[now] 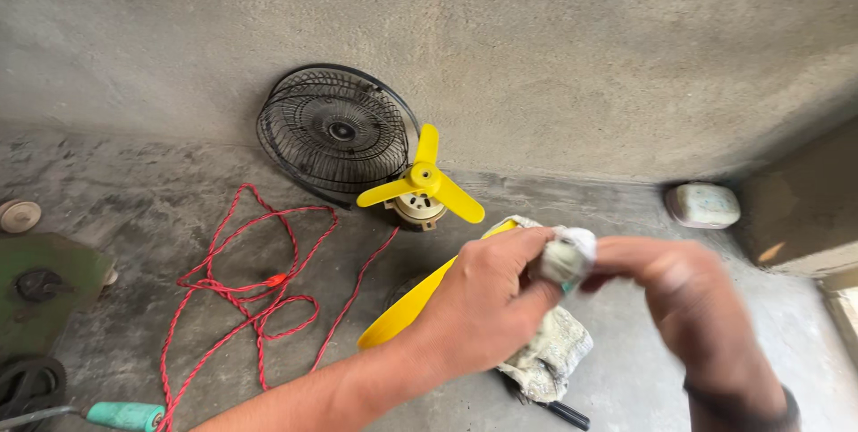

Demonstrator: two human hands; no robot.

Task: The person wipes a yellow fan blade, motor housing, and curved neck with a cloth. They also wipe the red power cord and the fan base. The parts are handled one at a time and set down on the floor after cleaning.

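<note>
My left hand (487, 302) and my right hand (684, 293) meet in front of me, both gripping a dirty white rag (567, 258) bunched between their fingertips. More of the rag (550, 356) hangs below my left hand. A long yellow fan blade (407, 307) pokes out from under my left hand; which hand holds it is hidden. Beyond, a small yellow three-blade fan with its motor (422, 186) stands on the concrete floor. A black wire fan guard (332, 131) leans on the wall behind it.
A twisted red cord (246, 293) lies looped on the floor at left. A green metal base (40, 285), a turquoise tool handle (125, 415) and a black ring (27, 387) sit at the far left. A pale oval block (702, 204) rests near the right wall.
</note>
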